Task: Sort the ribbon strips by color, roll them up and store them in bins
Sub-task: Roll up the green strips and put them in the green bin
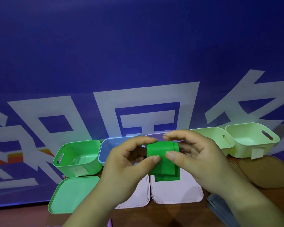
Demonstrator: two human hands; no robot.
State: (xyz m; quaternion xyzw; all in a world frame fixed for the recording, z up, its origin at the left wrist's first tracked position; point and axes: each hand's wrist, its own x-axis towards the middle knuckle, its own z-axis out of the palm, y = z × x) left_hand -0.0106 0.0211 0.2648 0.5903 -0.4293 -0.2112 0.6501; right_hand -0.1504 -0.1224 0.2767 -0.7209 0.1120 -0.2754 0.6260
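Two hands (pixel 131 159) (pixel 193 154) on one green ribbon (pixel 162 159); five bins (pixel 77 158).

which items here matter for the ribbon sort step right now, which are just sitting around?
In play:
- green ribbon strip, pinched by left hand and right hand
- green bin, open

Idle:
- green lid
- blue bin
- two pale green bins
- pink lids
- brown lid
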